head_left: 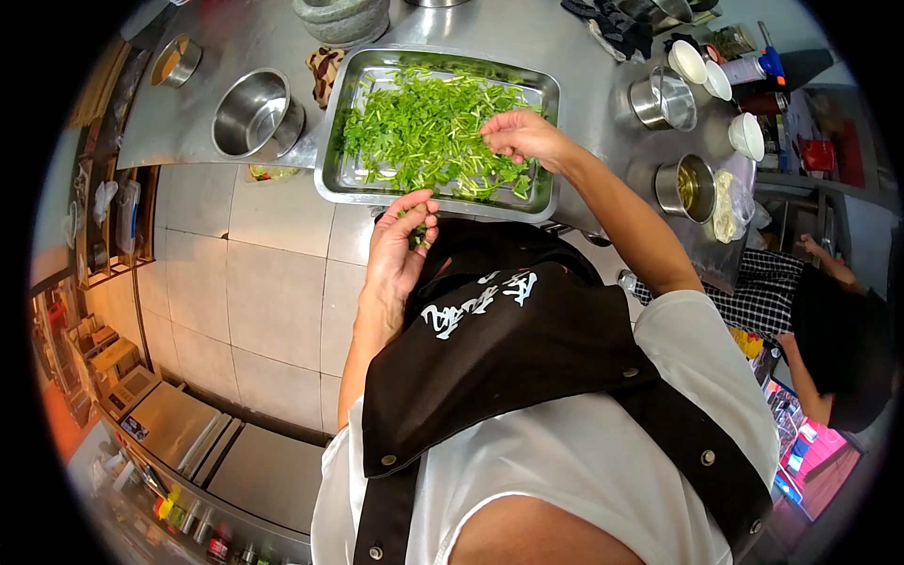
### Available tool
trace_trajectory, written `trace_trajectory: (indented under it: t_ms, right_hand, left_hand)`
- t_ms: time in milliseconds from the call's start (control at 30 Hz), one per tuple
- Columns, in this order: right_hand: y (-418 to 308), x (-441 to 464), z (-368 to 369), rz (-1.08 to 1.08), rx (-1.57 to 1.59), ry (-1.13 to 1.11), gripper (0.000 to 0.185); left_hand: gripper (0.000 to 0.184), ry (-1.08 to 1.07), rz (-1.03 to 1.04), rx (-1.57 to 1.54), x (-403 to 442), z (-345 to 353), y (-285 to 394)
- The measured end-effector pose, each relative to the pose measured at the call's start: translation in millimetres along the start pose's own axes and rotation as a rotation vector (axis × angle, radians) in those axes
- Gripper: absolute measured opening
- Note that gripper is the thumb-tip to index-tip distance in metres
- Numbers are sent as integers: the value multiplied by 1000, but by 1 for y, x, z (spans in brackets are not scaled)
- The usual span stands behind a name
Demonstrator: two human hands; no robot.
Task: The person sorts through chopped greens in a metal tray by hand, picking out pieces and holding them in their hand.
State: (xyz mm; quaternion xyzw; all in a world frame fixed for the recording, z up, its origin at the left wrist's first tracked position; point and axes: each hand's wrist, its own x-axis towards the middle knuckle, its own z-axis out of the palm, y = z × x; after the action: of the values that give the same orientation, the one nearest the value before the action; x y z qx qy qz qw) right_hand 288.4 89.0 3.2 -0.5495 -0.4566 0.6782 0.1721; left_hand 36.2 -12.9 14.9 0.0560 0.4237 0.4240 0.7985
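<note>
Chopped green herbs with pale stems (424,127) lie spread over a rectangular metal tray (551,202) at the steel table's front edge. My right hand (527,138) is over the right part of the herbs, its fingertips pinched together; what they hold, if anything, is too small to tell. Just in front of the tray's near rim is my left hand (402,247), palm up, with its fingers curled round some dark green herbs (417,233).
A steel pot (257,115) and a stone mortar (342,19) stand left of and behind the tray. Pots (663,101), (686,188) and white bowls (747,137) stand at right. Another person (838,330) is at far right.
</note>
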Motion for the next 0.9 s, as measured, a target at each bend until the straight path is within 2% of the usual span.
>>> trace_trajectory:
  t_ms: [267, 400, 500, 633, 833, 900]
  right_hand:
    - [-15, -15, 28, 14, 139, -88, 19]
    - [-21, -25, 47, -86, 57, -104, 14]
    - [-19, -29, 60, -305, -42, -117, 13]
    - [-23, -36, 62, -318, -153, -135, 16]
    - [-30, -44, 57, -236, -50, -54, 20]
    - [-28, -41, 54, -181, 8, -119, 21]
  left_hand:
    - [20, 1, -44, 85, 2, 11, 2]
    - [20, -51, -39, 92, 3, 20, 3]
    - [16, -33, -12, 35, 3, 25, 3]
    - [12, 21, 18, 19, 6, 23, 0]
    - [14, -39, 7, 35, 6, 18, -1]
    - [15, -25, 6, 33, 4, 21, 0]
